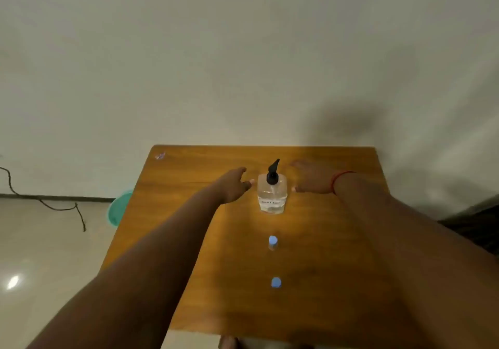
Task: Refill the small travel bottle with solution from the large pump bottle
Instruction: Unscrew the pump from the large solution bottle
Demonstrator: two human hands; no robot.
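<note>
A large clear pump bottle point(272, 193) with a black pump head stands upright near the middle of the wooden table point(337, 240). My left hand point(234, 185) hovers just left of it, fingers loosely spread, holding nothing. My right hand point(310, 180) is just right of the bottle, fingers extended, also holding nothing; a red thread circles that wrist. Neither hand clearly touches the bottle. Closer to me stands a small clear travel bottle point(273, 243) with a blue top. A small blue cap-like piece point(276, 282) sits nearer still, in line with both bottles.
A teal plastic tub point(118, 208) sits on the floor beside the table's left edge. A dark cable point(54, 208) trails across the floor by the wall. A small sticker point(160, 156) marks the table's far left corner.
</note>
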